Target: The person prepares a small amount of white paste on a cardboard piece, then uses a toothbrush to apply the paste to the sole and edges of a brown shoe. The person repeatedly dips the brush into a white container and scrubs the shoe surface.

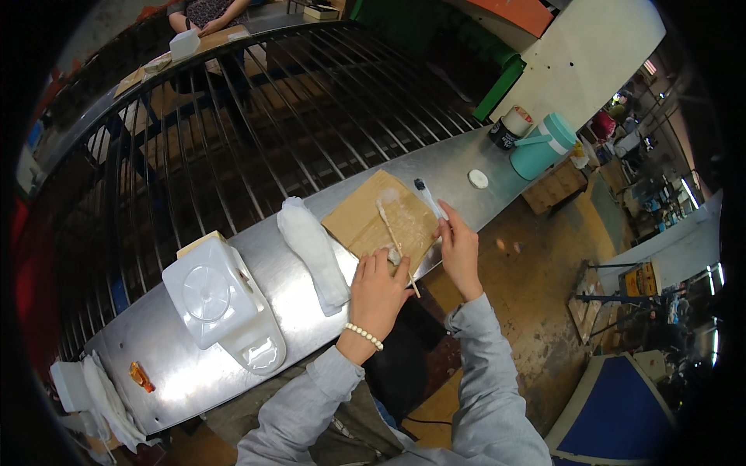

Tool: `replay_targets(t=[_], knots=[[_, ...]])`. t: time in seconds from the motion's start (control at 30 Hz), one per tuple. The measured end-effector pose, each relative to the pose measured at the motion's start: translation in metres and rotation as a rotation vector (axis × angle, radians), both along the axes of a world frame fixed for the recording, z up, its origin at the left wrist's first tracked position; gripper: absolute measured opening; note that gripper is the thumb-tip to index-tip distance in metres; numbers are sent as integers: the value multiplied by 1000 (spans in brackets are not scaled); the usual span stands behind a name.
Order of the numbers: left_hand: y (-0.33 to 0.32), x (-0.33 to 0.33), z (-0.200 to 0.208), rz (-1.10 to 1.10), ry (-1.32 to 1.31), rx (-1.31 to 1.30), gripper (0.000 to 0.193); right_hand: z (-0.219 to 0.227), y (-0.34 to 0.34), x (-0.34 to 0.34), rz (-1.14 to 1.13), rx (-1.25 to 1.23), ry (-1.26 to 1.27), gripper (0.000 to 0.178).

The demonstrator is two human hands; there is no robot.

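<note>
My right hand point(460, 252) is closed around the pale handle of a toothbrush point(432, 202). Its dark-bristled head points away from me over the far right corner of a brown cardboard piece point(353, 213). White residue is smeared on the cardboard, and a thin stick point(391, 227) with a white, fluffy-looking far end lies across it. My left hand point(379, 291), a beaded bracelet at its wrist, rests at the cardboard's near edge with fingers bent. A small whitish bit point(395, 255) shows by those fingertips; what they grip is mostly hidden.
On the metal bench point(299, 346) lie a rolled white cloth point(311, 252), a glossy white moulded housing point(210, 291) and an orange wrapper point(141, 377). To the right stand a round white lid point(478, 179), a dark can point(505, 136) and a teal jug point(544, 147). Metal bars point(311, 116) run beyond; a person sits far left.
</note>
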State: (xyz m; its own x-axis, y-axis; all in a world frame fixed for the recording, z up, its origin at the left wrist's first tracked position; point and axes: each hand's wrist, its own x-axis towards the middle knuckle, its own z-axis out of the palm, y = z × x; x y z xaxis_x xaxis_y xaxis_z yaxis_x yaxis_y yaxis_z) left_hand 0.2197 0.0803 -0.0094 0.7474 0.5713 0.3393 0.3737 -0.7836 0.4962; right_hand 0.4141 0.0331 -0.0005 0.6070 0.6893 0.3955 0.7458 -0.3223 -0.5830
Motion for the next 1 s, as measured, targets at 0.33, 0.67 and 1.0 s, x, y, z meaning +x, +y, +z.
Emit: replay_targets(t=[0.33,0.67,1.0], knots=[[-1,2,-17,85,-148,75,57,-7,6,-35,-63,-339,-308,38],[-3,15,-27,212,-125,136,56,20,-25,-71,-78,-392,-133,24],[0,19,-20,214,-152,108,39,47,-48,-57,37,-398,92,26]])
